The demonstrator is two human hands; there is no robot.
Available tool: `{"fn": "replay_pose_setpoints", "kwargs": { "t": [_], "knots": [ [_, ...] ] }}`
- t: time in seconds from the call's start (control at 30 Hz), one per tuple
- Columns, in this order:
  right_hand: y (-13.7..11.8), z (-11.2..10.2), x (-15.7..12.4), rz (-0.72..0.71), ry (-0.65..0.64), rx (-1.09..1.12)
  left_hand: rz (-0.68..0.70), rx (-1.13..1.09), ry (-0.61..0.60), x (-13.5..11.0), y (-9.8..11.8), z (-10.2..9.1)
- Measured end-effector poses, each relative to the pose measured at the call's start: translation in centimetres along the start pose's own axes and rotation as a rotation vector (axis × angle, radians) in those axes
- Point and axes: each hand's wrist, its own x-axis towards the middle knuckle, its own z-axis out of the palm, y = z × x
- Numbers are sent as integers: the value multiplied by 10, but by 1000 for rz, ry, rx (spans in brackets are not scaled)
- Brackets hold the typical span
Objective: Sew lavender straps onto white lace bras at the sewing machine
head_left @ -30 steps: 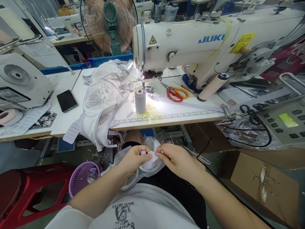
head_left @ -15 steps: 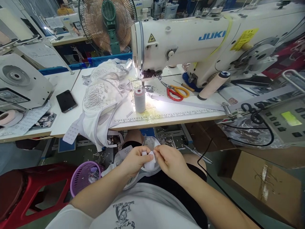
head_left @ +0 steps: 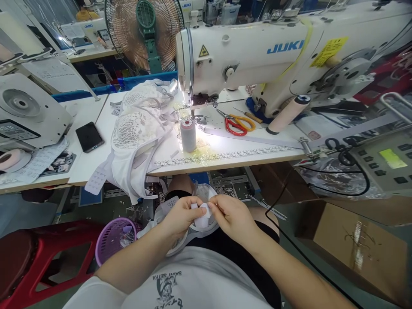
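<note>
Both hands meet over my lap, below the table edge. My left hand [head_left: 180,216] is closed, pinching a small white fabric piece [head_left: 202,213] that belongs to a white garment [head_left: 189,234] lying on my lap. My right hand [head_left: 232,216] pinches the same piece from the right side, fingers pressed together. A pile of white lace garments [head_left: 138,128] lies on the sewing table [head_left: 225,161] above, hanging over its front edge. The white JUKI sewing machine [head_left: 257,51] stands behind, its lamp lighting a grey thread spool [head_left: 188,135].
Red and yellow scissors [head_left: 236,124] lie right of the needle. A black phone [head_left: 89,136] rests on the left table. A purple basket [head_left: 116,240] and a red stool [head_left: 41,257] stand at my left. A control panel [head_left: 383,163] and cardboard box [head_left: 354,244] are at right. A fan [head_left: 144,34] stands behind.
My right hand has moved a little left, closer to the left hand, over the white piece. Both hands stay pinched on it.
</note>
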Motion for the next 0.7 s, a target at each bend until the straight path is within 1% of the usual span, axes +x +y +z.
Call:
{"fn": "replay_pose_setpoints", "kwargs": {
  "t": [0.1,0.17,0.33,0.43,0.5,0.63,0.7],
  "knots": [
    [0,-9,2,74,-24,44,14,4,-6,-1,0,-1],
    [0,-17,5,163,-34,105,22,9,3,-1,1,-1],
    [8,-31,6,454,-82,366,46,22,-9,-1,-1,-4],
    [12,-34,3,522,-98,500,78,66,-14,-1,-3,-6],
    [13,-37,1,515,-58,461,97,81,-11,-2,-4,-6],
    [7,-45,-3,450,146,135,124,86,-8,-3,-2,-5],
    [0,-46,-7,401,189,15,147,83,3,-4,0,-4]
  ]
}}
